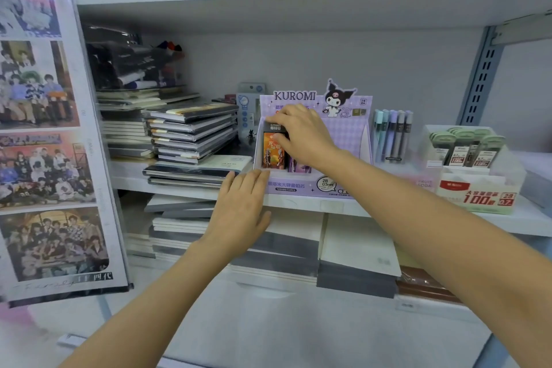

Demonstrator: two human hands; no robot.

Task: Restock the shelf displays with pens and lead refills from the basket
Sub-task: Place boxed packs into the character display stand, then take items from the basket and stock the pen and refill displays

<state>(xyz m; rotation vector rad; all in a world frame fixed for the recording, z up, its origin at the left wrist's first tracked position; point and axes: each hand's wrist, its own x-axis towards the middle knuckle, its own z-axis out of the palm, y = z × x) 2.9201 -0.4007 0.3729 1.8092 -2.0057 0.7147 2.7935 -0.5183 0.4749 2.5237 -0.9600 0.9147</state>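
Right hand gripping an orange lead refill box in the Kuromi display.
The fingers are curling over the box's top; the box is standing upright at the display's left end, just beneath the palm. The left hand, fingers straight, is lying flat at the display's front-left corner.
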